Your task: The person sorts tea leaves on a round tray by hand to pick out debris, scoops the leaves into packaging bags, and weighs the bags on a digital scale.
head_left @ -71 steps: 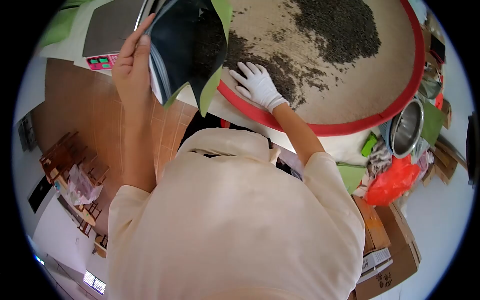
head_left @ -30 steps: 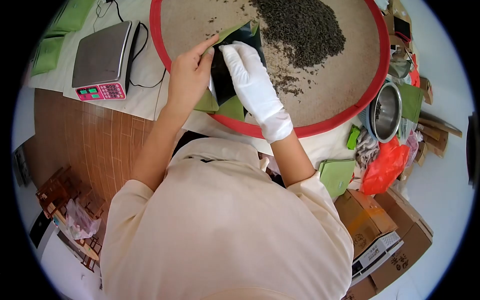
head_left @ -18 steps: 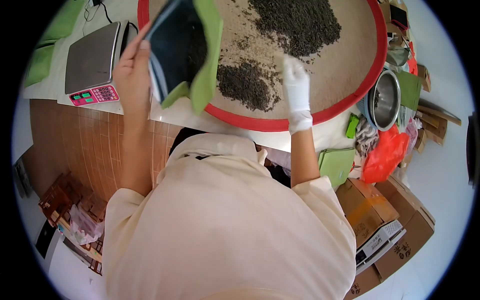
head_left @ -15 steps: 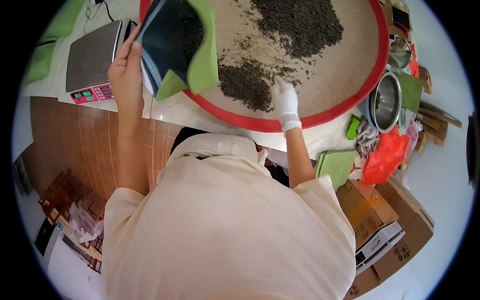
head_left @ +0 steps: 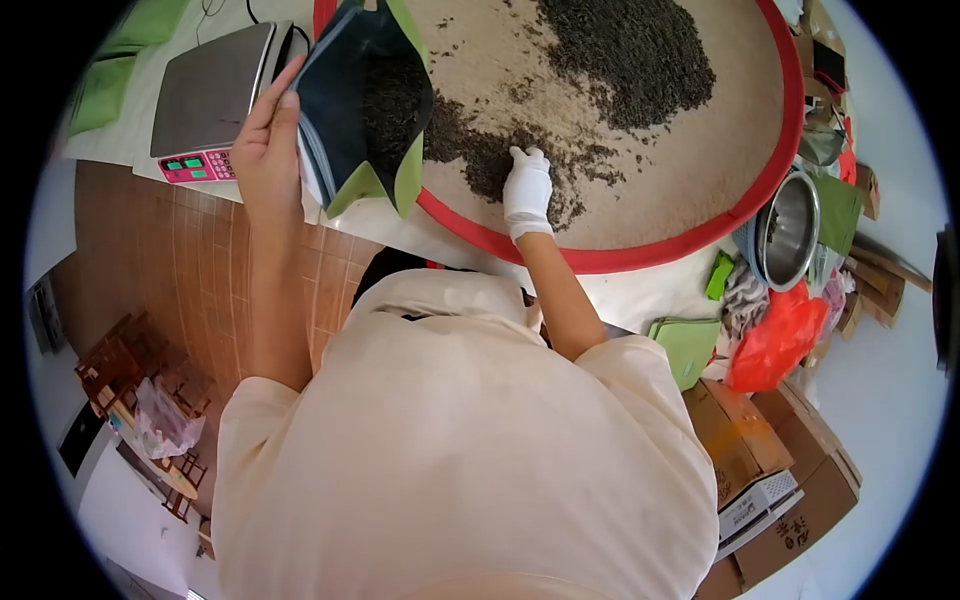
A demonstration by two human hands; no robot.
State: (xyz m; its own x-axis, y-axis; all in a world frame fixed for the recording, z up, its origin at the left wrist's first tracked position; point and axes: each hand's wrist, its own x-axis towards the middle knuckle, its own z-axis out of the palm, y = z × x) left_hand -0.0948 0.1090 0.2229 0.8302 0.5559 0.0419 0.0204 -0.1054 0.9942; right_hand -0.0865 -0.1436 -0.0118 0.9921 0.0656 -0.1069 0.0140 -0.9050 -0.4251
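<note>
My left hand point(head_left: 268, 150) grips the near-left edge of a green bag point(head_left: 408, 180) with a dark lining, thumb on the outside. The bag's mouth gapes toward the tray, and dark dried leaves, like tea point(head_left: 390, 105), show inside it. My right hand point(head_left: 527, 190), in a white glove with bare fingertips, rests low on a small leaf pile point(head_left: 485, 165) just right of the bag. Its thumb and fingers look slightly apart, with the tips partly hidden among the leaves. Both lie in a large round tray point(head_left: 690, 185) with a red rim.
A bigger leaf heap point(head_left: 635, 60) covers the tray's far part. A scale point(head_left: 210, 90) stands left of the bag. On the right are a steel bowl point(head_left: 790, 230), a red plastic bag point(head_left: 775, 340), folded green bags point(head_left: 685, 350) and cardboard boxes point(head_left: 735, 430).
My right hand has moved left across the leaves, closer to the bag. The bag's mouth has tilted and widened, showing more leaves inside. The small pile is spread differently. The whole view has shifted slightly.
</note>
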